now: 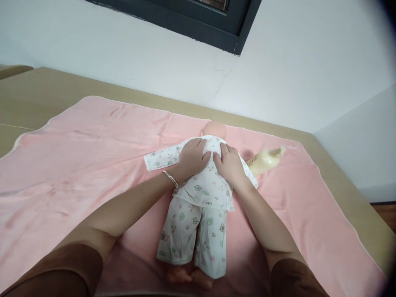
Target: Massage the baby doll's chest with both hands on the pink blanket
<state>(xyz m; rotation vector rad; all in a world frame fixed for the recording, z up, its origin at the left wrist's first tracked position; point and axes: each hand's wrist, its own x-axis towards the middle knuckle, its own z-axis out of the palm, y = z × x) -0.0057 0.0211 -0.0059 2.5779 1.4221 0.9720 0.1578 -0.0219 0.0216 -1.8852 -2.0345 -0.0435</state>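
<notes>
A baby doll in white printed pyjamas lies on a pink blanket, its bald head pointing away from me and its feet towards me. My left hand rests flat on the left side of the doll's upper body, fingers stretched out. On the other side, my right hand lies on the cloth with its fingers extended. The two thumbs point at each other with a small gap between them. Neither hand grips anything. No facial features of the doll show.
A pale yellow bottle lies on the blanket just right of the doll. The blanket covers much of a wooden table. A white wall with a dark-framed window rises behind the table's far edge.
</notes>
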